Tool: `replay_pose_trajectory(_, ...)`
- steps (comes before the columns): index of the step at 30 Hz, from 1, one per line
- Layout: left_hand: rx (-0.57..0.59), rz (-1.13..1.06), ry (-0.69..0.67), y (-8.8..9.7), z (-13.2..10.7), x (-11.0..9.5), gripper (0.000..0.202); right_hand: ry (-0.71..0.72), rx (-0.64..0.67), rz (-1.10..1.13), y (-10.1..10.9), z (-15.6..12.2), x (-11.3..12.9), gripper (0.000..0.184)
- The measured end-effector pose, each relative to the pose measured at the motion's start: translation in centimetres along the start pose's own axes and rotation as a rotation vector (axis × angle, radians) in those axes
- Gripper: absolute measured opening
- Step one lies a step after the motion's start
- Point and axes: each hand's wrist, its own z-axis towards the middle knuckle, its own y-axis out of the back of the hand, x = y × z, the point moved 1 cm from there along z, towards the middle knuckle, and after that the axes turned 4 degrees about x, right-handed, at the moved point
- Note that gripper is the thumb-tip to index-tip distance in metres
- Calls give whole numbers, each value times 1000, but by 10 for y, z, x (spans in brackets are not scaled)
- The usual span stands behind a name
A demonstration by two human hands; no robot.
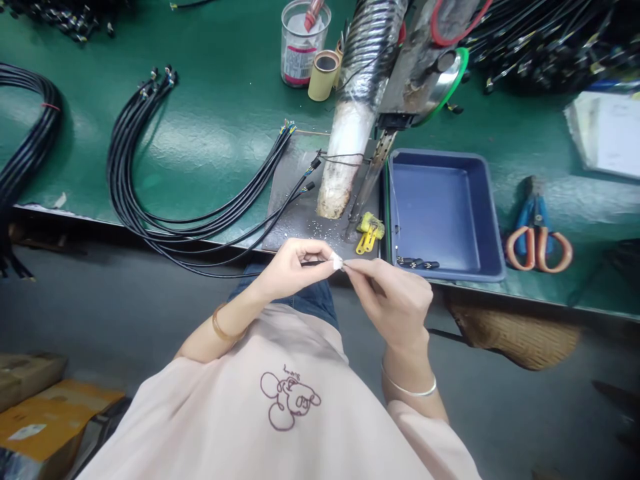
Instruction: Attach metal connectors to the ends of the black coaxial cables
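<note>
In front of my body, at the table's front edge, my left hand (295,270) is closed on a thin black cable (233,275). White wrapping covers a fingertip of that hand. My right hand (397,293) pinches with thumb and forefinger at the cable's end, right against the left fingertips; the small piece between them is too hidden to name. The held cable runs left into a curved bundle of black cables (120,167) with coloured wire ends. Two nearby cable ends carry black connectors (314,163) and lie on a dark board (295,200).
A foil-wrapped duct (345,133) and a metal stand (375,167) rise beyond my hands. A yellow clip-like piece (369,233) lies near a blue tray (493,220) holding several black connectors (417,263). Orange-handled pliers (540,247), a plastic cup (295,60) and more cables (30,147) surround this.
</note>
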Motion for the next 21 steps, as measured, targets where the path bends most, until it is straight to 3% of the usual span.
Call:
replay_pose_trajectory(2,-10,-14,6,1,1,0,21,24,-84,-49,-5,-2,-1,8)
replay_pose_trajectory(4,-44,-16,18,2,3,1,20,-99,-242,-26,-8,-5,-3,6)
replay_pose_trajectory(6,-95,-13,34,3,4,2,19,-249,-470,113,-7,-6,-5,5)
replay_pose_trajectory(9,-145,-18,43,5,6,4,19,-283,-692,391,-1,-3,-6,9)
replay_pose_trajectory(11,-157,-13,30,5,7,5,19,-308,-670,446,2,-3,-4,13)
replay_pose_trajectory(14,-169,20,-6,3,9,6,17,-367,-506,281,0,-6,-2,16)
replay_pose_trajectory(18,-182,71,-59,2,10,6,17,-123,-264,-2,-14,-6,0,16)
replay_pose_trajectory(21,-194,98,-83,1,12,5,16,-43,-242,-11,-24,-1,-1,19)
